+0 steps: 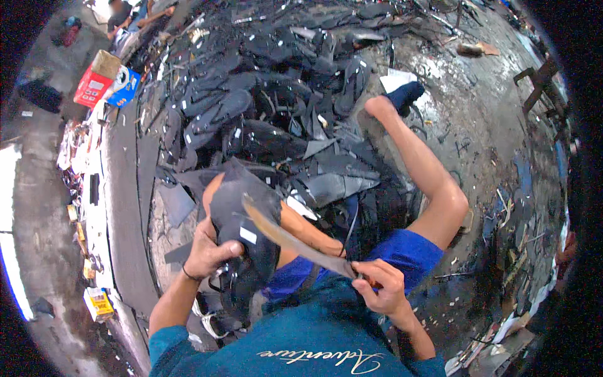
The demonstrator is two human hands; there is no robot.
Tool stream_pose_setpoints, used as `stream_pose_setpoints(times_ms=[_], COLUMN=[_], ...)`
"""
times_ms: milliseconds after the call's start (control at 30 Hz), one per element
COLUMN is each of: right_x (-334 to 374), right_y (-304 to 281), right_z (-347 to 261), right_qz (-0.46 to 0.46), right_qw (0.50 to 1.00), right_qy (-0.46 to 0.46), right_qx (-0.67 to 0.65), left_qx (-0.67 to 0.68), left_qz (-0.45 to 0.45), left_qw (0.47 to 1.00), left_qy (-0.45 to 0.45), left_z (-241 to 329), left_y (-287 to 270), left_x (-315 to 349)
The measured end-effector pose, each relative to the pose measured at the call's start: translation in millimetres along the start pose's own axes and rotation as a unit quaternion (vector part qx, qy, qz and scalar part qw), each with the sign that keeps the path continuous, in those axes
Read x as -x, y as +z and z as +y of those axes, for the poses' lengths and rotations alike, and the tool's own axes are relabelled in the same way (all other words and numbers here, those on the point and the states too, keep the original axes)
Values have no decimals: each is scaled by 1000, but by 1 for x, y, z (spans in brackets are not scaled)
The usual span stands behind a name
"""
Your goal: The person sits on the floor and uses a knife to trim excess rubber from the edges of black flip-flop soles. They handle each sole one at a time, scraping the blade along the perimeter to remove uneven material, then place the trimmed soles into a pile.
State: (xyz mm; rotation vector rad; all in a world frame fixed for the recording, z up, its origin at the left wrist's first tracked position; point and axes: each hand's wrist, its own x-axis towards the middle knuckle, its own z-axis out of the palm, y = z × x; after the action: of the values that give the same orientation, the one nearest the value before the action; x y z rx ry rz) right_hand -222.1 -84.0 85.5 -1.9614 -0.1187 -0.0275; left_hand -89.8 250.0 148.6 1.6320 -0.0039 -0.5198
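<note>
My right hand is closed round the handle end of a knife with a long, curved blade. The blade points up and left, and its brownish tip lies over a dark grey, rubber-like sheet. This sheet rests across my bent left leg and carries a small white label. At its left edge my left hand grips it, thumb on top; the other fingers are partly hidden. Whether the blade touches the sheet I cannot tell.
A large heap of black scraps and sole-shaped pieces spreads in front of me. Red and blue boxes stand at the far left, a yellow box nearer. My bare right leg stretches over the littered floor. Another person is at the top left.
</note>
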Motion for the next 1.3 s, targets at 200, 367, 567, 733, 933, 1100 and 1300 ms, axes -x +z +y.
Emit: stream_pose_setpoints(times_ms=[200,367,567,733,933,1100,1300], right_x=[33,25,0,-18,-32,-41,-25], right_y=[-35,-66,-63,-47,-37,26,41], right_z=[-9,-41,-68,-78,-58,-38,-13], right_qz=[-72,-113,-146,-164,-151,-12,138], right_qw=[995,989,985,985,980,930,936], right_qy=[42,57,47,43,-5,-19,-29], right_qx=[51,81,76,27,-131,-367,-322], left_qx=[10,-8,-31,-22,-129,-412,-39], left_qz=[-78,-137,-242,-269,-339,-195,-385], left_qw=[996,989,968,957,932,864,922], left_qy=[-52,-48,-59,-108,-30,213,-30], left_z=[-18,-7,0,7,48,118,26], left_y=[30,32,53,62,84,48,61], left_x=[30,36,38,38,12,-3,45])
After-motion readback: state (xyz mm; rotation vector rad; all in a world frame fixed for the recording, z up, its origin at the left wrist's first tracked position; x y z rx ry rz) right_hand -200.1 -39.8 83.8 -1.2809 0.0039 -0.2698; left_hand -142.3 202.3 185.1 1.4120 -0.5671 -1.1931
